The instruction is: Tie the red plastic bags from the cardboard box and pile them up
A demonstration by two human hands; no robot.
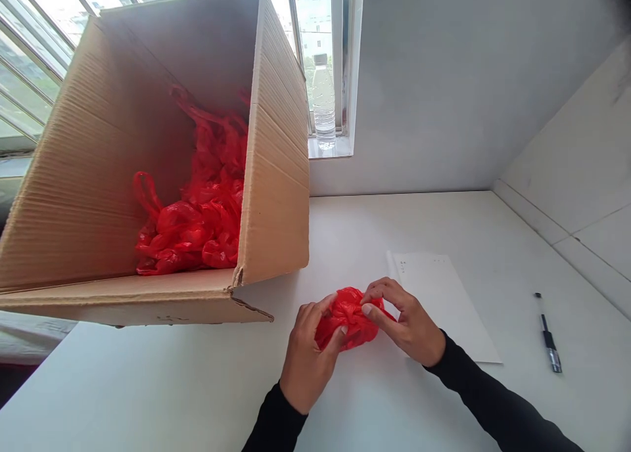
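Note:
A crumpled red plastic bag (349, 315) rests on the white table, bunched into a rounded bundle. On its left side my left hand (311, 353) grips it between thumb and fingers. The thumb and fingertips of my right hand (403, 322) pinch the bag at its upper right, near what looks like a gathered or knotted part. Whether anything is inside the bag cannot be seen. To the left, a large cardboard box (279, 156) lies with its opening towards me, and a heap of red plastic bags (197, 222) sits inside it.
Right of my hands lie a white sheet of paper (446, 301) and a black-and-clear pen (549, 340). A clear water bottle (324, 104) stands on the windowsill. Walls border the white table (197, 386) at the back and right.

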